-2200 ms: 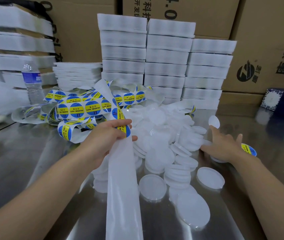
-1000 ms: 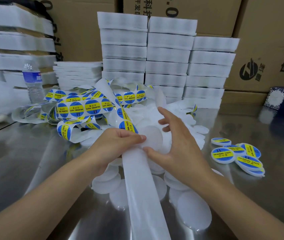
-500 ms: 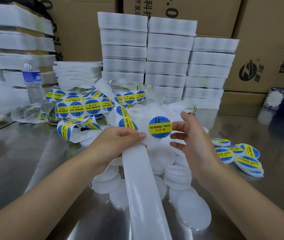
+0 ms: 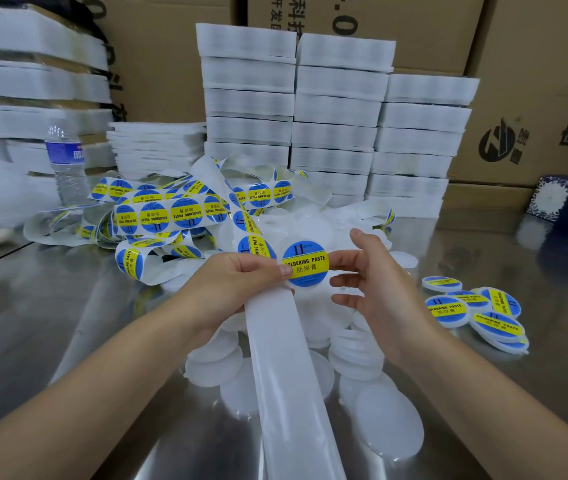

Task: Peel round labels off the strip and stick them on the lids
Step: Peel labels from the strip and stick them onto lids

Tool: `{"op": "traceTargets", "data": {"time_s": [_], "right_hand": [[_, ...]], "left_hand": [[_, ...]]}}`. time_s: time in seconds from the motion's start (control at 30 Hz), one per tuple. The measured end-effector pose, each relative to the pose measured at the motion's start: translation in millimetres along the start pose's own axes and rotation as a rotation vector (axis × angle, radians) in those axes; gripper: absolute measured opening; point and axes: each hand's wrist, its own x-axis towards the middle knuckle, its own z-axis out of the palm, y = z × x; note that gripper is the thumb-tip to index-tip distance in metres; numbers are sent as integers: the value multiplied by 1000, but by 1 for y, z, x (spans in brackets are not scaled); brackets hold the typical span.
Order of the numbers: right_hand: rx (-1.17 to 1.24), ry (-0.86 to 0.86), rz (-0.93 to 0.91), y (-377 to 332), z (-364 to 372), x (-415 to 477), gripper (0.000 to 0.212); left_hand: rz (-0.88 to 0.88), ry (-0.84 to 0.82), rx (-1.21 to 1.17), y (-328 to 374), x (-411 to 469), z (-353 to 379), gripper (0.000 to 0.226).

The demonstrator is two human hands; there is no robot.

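My left hand (image 4: 230, 289) grips the label strip (image 4: 251, 233) where its blue-and-yellow round labels end and the bare white backing (image 4: 286, 375) begins. Its thumb tip rests on the left edge of a label stuck on a white lid (image 4: 305, 266). My right hand (image 4: 379, 292) holds that lid from the right, label facing me. Beneath both hands lies a pile of plain white lids (image 4: 313, 226). Several labelled lids (image 4: 476, 310) lie on the table to the right.
The tangled strip with labels (image 4: 171, 213) heaps up at the back left, beside a water bottle (image 4: 66, 164). Stacks of white foam trays (image 4: 338, 126) and cardboard boxes (image 4: 535, 98) close off the back. The steel table (image 4: 50, 323) shows bare metal at left and far right.
My right hand picked a plain lid from the pile and a label went onto it. Since half a second ago the labelled lid has come closer to my left thumb, which now touches the label.
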Motion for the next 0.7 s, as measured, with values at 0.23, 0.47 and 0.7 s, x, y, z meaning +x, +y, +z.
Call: {"op": "traceTargets", "data": {"time_s": [0.23,0.47,0.7], "right_hand": [[-19,-10,13,0,0,-1,50],[-51,2,16,-1,0,-3,49],[-129,37,-8,-3,1,-4,48]], "left_hand": [[-1,16,-3,1,-1,1,10],[7,21,21,3,-4,2,12],[21,47,48,4,-4,1,12]]}}
